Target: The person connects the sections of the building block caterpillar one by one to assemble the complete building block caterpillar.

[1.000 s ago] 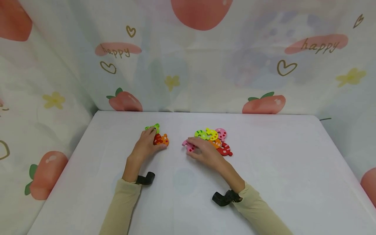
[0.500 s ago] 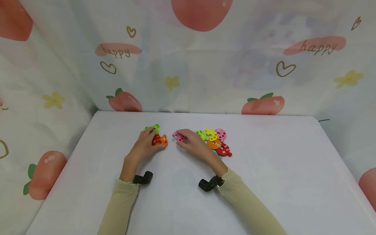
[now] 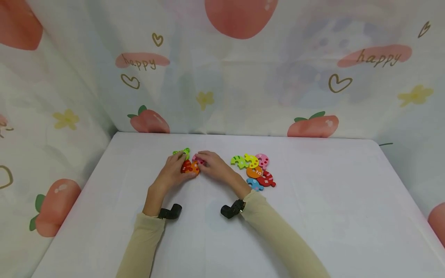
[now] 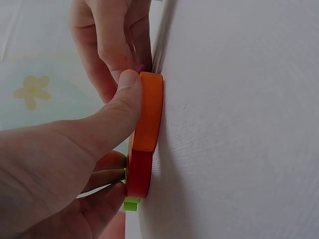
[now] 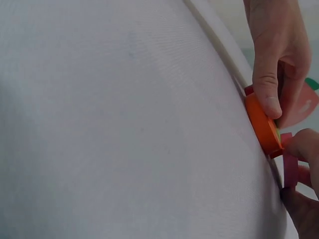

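Note:
Toward the left of the table, a green puzzle piece (image 3: pixel 186 151) with an eye, a red puzzle piece numbered 2 (image 4: pixel 139 174) and an orange puzzle piece (image 4: pixel 152 112) lie together. My left hand (image 3: pixel 169 170) holds this group, its thumb on the orange piece and its fingers by the red and green ones, partly covering them. A pink puzzle piece with dark spots (image 5: pixel 290 169) is pinched between the thumb and fingers of my right hand (image 3: pixel 216 168). It stands right at the orange piece's edge, tilted in the right wrist view.
Right of the hands lies a cluster of several numbered pieces: light green (image 3: pixel 238 161), yellow (image 3: pixel 252 160), pink (image 3: pixel 263 160), orange (image 3: pixel 254 172), red (image 3: pixel 267 179) and blue (image 3: pixel 255 184). A printed curtain (image 3: pixel 236 85) hangs behind the white table (image 3: pixel 333 200).
My right hand has carried the pink piece left, from beside the cluster to the orange piece, uncovering the blue piece. My left hand has stayed on its group.

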Available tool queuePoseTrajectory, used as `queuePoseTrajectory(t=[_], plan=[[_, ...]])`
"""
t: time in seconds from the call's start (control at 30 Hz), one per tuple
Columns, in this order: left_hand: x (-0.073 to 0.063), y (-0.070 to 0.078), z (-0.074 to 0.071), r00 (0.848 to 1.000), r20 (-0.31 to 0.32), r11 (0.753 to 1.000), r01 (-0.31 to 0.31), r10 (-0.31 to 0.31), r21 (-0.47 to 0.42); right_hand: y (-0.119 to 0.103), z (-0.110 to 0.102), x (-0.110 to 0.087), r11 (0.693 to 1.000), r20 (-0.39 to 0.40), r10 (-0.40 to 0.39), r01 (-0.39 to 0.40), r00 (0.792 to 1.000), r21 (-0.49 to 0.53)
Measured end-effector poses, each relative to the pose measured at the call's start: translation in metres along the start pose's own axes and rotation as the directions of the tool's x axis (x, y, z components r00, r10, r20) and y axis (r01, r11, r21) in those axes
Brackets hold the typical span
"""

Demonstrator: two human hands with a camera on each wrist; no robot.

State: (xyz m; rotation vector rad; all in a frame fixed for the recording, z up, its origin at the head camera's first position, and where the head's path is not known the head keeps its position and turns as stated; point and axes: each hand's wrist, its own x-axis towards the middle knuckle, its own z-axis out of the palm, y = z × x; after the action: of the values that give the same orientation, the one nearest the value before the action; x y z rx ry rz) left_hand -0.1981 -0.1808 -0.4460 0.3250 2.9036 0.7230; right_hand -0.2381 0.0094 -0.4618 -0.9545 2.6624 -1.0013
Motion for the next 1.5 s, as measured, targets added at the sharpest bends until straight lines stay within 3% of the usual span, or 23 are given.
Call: queuePoseTrajectory(t=[0.47, 0.83, 1.0, 1.1, 1.23, 1.5], plan=[[0.0, 0.001, 0.0, 1.0, 0.007, 1.0, 0.013, -0.013, -0.01, -0.005, 0.003, 0.001, 0.995, 0.062, 0.003, 0.003, 0.998, -0.095], [-0.003, 0.0, 0.004, 1.0, -0.004, 1.0, 0.008, -0.008, -0.013, -0.01, 0.006, -0.007, 0.964, 0.169, 0.052, -0.005, 0.984, -0.266], [-0.001, 0.003, 0.001, 1.0, 0.003, 1.0, 0.03, -0.03, -0.007, -0.005, -0.01, -0.012, 0.983, 0.115, 0.072, -0.051, 0.991, -0.175], [0.0, 0.007, -0.001, 0.998, 0.04, 0.999, 0.045, -0.045, 0.006, 0.002, -0.027, -0.024, 0.994, 0.028, 0.077, -0.074, 0.997, -0.081], [-0.001, 0.011, -0.002, 0.996, 0.088, 0.997, 0.028, -0.034, 0.068, 0.018, -0.051, -0.052, 0.996, -0.047, 0.077, -0.079, 0.996, -0.047], [-0.005, 0.013, 0.001, 0.994, 0.107, 0.995, 0.022, -0.033, 0.101, 0.042, -0.083, -0.116, 0.989, -0.083, 0.131, -0.136, 0.988, -0.06]])
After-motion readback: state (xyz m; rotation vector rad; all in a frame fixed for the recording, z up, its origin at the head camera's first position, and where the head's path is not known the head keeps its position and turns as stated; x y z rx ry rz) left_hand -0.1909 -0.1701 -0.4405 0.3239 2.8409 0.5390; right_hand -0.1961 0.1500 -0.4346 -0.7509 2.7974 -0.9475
